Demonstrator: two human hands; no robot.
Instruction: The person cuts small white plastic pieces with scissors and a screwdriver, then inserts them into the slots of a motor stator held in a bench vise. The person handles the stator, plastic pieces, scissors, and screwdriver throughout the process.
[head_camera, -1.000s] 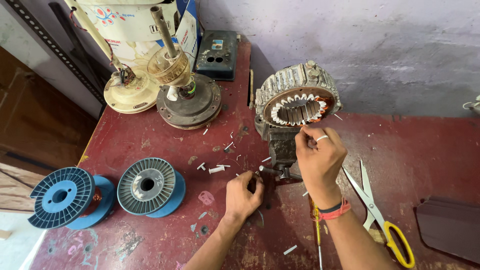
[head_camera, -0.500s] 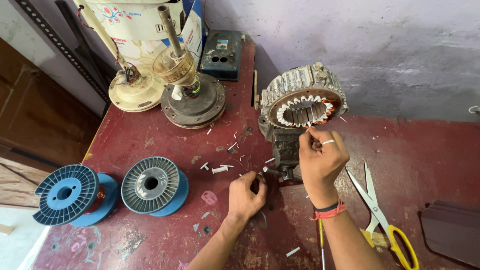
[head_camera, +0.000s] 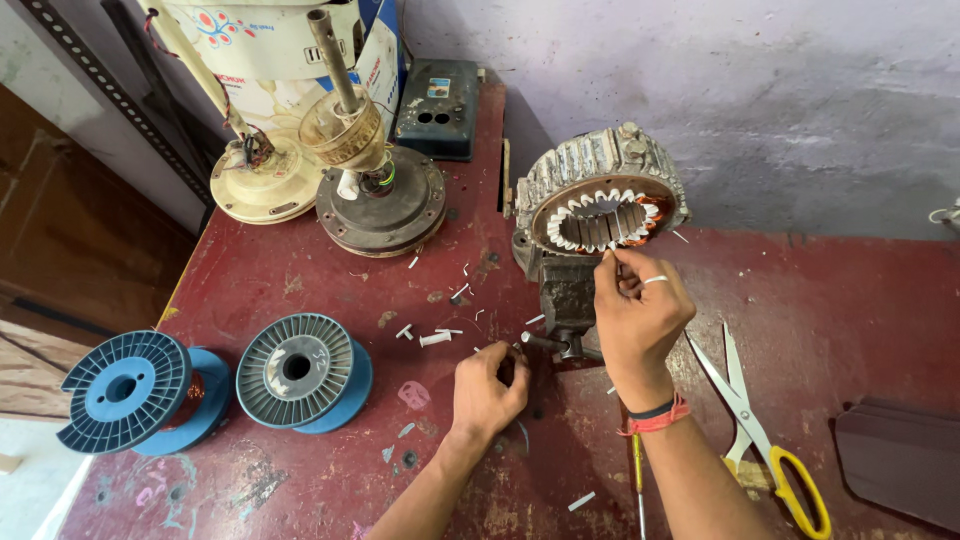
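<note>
Red-painted and chipped, the counter (head_camera: 300, 280) carries both hands. The right hand (head_camera: 640, 315) is pinched on a white paper strip (head_camera: 607, 258) at the lower rim of the motor stator (head_camera: 600, 205), clamped in a small vise (head_camera: 568, 295) near the far edge. The left hand (head_camera: 487, 392) is curled shut around the vise handle (head_camera: 540, 341). Outward lie yellow-handled scissors (head_camera: 750, 420) toward the right — two blue wire spools (head_camera: 210, 385) at the left edge.

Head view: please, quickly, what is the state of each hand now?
Left hand: closed on the vise handle.
Right hand: fingers pinched at the lower rim of the motor stator; what they hold cannot be told.
</note>
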